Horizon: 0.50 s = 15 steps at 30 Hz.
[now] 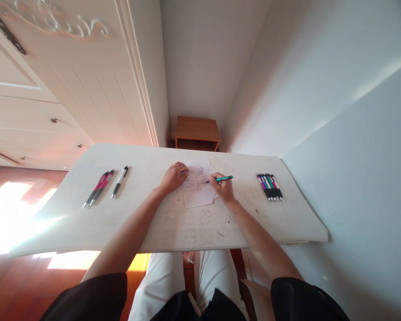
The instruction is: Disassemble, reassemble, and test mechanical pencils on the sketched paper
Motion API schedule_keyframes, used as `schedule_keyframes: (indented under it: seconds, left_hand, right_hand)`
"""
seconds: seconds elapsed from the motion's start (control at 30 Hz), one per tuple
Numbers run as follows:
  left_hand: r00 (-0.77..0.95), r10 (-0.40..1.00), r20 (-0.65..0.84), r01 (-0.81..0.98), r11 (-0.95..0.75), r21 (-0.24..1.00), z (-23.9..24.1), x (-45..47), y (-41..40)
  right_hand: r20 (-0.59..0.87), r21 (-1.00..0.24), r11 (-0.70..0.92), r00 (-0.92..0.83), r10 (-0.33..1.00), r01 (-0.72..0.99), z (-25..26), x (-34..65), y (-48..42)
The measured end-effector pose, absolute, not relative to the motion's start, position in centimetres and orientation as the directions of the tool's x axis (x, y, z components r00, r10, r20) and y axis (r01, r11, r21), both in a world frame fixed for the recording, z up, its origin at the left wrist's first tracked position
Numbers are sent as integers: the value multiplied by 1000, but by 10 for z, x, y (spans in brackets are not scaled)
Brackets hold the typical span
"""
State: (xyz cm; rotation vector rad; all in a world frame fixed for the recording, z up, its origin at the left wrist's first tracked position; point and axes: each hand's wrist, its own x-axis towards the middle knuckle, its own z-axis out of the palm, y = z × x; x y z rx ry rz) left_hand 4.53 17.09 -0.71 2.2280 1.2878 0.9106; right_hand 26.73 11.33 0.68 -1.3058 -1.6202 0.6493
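A small sheet of paper [198, 189] covered with scribbles lies in the middle of the white table [173, 223]. My left hand [173, 177] rests on the paper's left edge with its fingers curled, pressing it down. My right hand [223, 187] grips a green pen [222, 179], whose tip touches the paper's right side.
Three pens [104, 186] lie on the left part of the table, two pink and one black-and-white. Several coloured pens [270, 186] lie side by side on the right. A wooden stand [197, 131] is behind the table, a wardrobe [70, 80] to the left, a wall to the right.
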Motion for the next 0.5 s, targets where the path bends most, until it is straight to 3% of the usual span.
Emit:
schedule_keyframes:
  seconds: [0.5]
  left_hand:
    - [304,887,349,615,-462,639,-5,47,161]
  right_hand:
    - [335,-837,315,-35,942,447,4,279,88]
